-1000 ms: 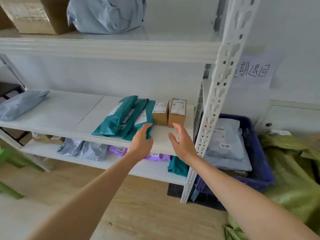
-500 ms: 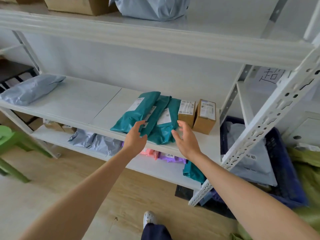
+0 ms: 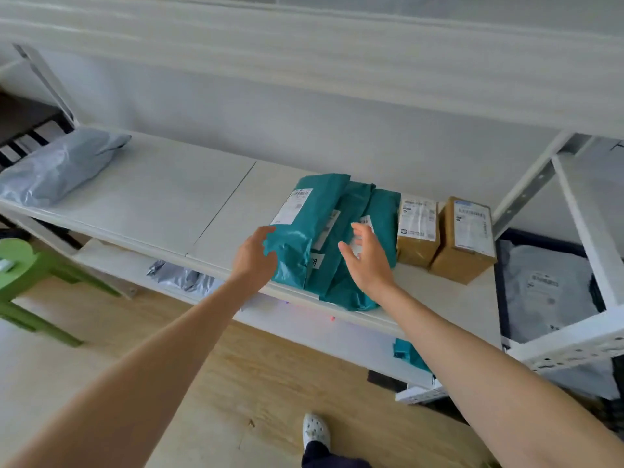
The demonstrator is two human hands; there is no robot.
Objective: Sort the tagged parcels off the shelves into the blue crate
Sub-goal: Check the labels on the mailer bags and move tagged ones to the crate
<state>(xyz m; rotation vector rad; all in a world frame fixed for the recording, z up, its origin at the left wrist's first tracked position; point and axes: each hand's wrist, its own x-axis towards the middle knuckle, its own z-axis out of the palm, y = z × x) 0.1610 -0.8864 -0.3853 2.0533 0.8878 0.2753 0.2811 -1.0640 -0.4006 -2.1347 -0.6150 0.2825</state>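
Note:
Three teal mailer bags lie overlapped on the middle shelf [image 3: 152,197], each with a white label. My left hand [image 3: 254,257] touches the near left corner of the leftmost teal bag [image 3: 304,231], fingers relaxed. My right hand [image 3: 366,261] hovers open over the right teal bag [image 3: 381,214], fingers spread. Two small brown boxes [image 3: 418,228] [image 3: 466,241] with labels stand to the right of the bags. The blue crate [image 3: 503,298] sits on the floor at the far right behind the shelf post, holding a grey mailer [image 3: 547,292].
A grey mailer [image 3: 57,167] lies at the shelf's left end. More grey and teal bags sit on the lower shelf [image 3: 182,276]. A green stool [image 3: 30,278] stands at the left. White perforated posts [image 3: 574,346] frame the right side. My shoe [image 3: 315,430] is on the wooden floor.
I have stepped closer and the view has dropped toward the shelf. Both hands have moved forward onto the teal bags, the left reaching the leftmost bag's corner.

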